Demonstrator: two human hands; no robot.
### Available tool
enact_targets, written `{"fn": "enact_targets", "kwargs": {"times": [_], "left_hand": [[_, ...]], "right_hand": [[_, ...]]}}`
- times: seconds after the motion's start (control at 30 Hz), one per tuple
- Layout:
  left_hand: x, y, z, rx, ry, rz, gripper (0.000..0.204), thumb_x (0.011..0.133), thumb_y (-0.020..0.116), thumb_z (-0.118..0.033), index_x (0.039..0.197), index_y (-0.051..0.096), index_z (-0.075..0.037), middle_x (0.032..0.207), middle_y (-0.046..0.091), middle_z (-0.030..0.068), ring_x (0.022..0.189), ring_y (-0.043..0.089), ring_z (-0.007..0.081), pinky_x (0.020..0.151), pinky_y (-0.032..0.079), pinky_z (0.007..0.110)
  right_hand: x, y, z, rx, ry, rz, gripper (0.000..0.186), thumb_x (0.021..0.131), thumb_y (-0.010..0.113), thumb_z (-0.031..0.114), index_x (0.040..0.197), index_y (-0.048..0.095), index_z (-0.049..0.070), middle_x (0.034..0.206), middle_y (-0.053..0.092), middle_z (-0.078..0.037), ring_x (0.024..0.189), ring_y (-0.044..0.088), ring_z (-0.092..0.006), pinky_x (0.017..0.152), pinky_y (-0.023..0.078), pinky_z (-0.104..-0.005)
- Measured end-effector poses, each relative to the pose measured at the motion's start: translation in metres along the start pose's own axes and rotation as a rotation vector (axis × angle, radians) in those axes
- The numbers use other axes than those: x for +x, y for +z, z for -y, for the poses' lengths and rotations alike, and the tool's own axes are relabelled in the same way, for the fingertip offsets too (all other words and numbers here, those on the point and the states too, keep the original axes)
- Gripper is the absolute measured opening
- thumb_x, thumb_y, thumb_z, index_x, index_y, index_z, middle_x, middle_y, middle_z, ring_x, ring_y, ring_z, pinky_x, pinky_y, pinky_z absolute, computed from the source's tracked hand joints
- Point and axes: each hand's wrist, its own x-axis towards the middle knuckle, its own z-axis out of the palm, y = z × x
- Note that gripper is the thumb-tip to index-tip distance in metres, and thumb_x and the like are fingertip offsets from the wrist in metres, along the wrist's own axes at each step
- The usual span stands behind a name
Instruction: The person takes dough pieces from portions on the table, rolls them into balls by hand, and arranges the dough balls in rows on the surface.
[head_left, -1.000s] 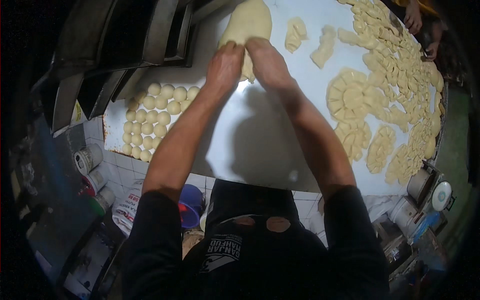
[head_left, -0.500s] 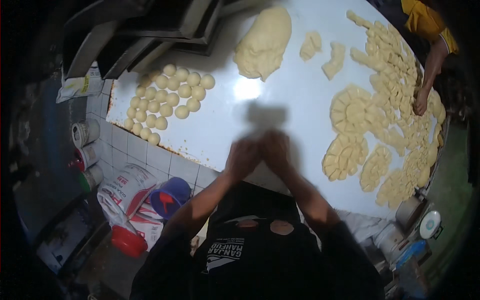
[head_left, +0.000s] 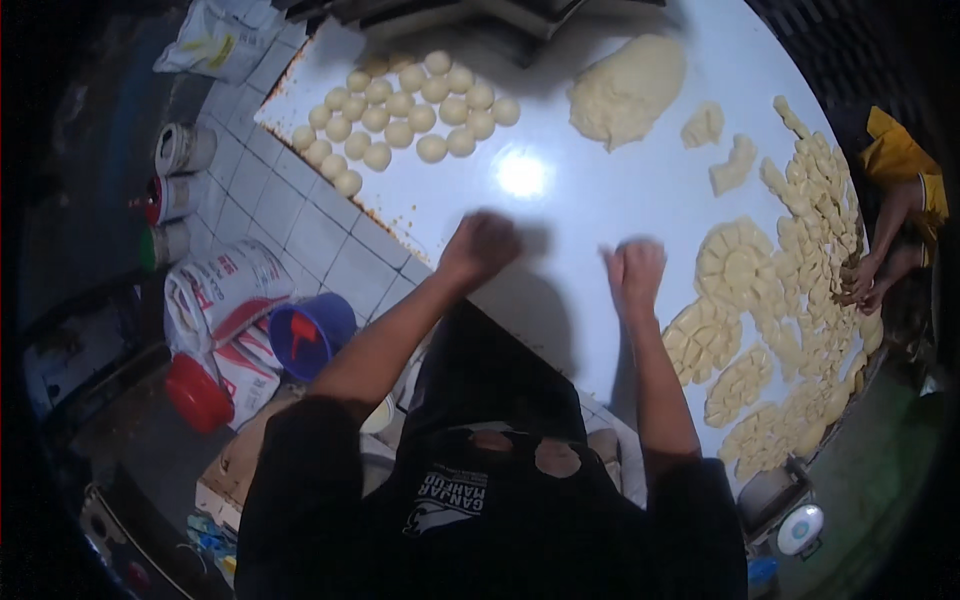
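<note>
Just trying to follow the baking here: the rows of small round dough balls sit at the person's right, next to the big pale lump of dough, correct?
Not quite. In the head view the small round dough balls lie in rows at the person's left, near the corner of the white table. The big pale lump of dough is next to them, further right.

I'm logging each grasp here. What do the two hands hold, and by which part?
Cannot be told: left hand and right hand are blurred, curled fists over the white table.
</note>
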Motion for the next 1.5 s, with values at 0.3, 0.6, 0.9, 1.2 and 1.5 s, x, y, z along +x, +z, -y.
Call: {"fn": "enact_targets", "kwargs": {"times": [0.3, 0.6, 0.9, 1.2, 1.5], "left_hand": [[-0.054, -0.015, 0.007, -0.159, 0.101, -0.324, 0.025, 0.082, 0.074, -0.006, 0.106, 0.069, -0.009, 0.112, 0.067, 0.0078, 0.104, 0.065, 0.0301, 0.097, 0.052, 0.047], [-0.037, -0.058, 0.021, -0.270, 0.153, -0.362, 0.056, 0.087, 0.081, -0.021, 0.138, 0.063, -0.004, 0.134, 0.064, 0.0164, 0.123, 0.062, 0.0355, 0.105, 0.050, 0.048], [-0.043, -0.034, 0.038, -0.052, -0.106, -0.483, 0.048, 0.090, 0.080, -0.024, 0.131, 0.065, -0.006, 0.131, 0.066, 0.0163, 0.119, 0.062, 0.0391, 0.103, 0.051, 0.051], [-0.038, -0.036, 0.028, 0.031, -0.214, -0.385, 0.051, 0.089, 0.081, -0.029, 0.132, 0.065, -0.006, 0.132, 0.064, 0.0164, 0.119, 0.061, 0.0385, 0.103, 0.049, 0.050], [-0.050, -0.038, 0.042, -0.036, -0.126, -0.318, 0.053, 0.089, 0.083, -0.025, 0.135, 0.061, -0.009, 0.132, 0.061, 0.0092, 0.115, 0.061, 0.0325, 0.099, 0.050, 0.046]], "right_hand": [[0.000, -0.033, 0.036, 0.219, 0.299, 0.180, 0.035, 0.099, 0.071, 0.014, 0.129, 0.062, -0.001, 0.125, 0.067, -0.026, 0.118, 0.063, -0.0467, 0.106, 0.050, -0.0510], [0.117, 0.056, 0.137, 0.546, 0.298, -0.092, 0.048, 0.097, 0.074, 0.022, 0.132, 0.056, -0.007, 0.124, 0.060, -0.024, 0.117, 0.059, -0.0398, 0.104, 0.046, -0.0488], [0.074, 0.074, 0.123, 0.113, -0.103, 0.045, 0.030, 0.086, 0.081, 0.032, 0.093, 0.067, 0.006, 0.095, 0.063, -0.017, 0.096, 0.060, -0.0391, 0.086, 0.046, -0.0526], [0.084, 0.040, 0.101, 0.126, 0.066, -0.098, 0.026, 0.086, 0.082, 0.023, 0.098, 0.065, 0.007, 0.104, 0.062, -0.013, 0.096, 0.057, -0.0355, 0.081, 0.045, -0.0502], [0.137, -0.003, 0.090, 0.371, 0.296, 0.041, 0.018, 0.102, 0.064, 0.014, 0.112, 0.063, -0.001, 0.107, 0.064, -0.026, 0.101, 0.062, -0.0447, 0.090, 0.050, -0.0513]]}}
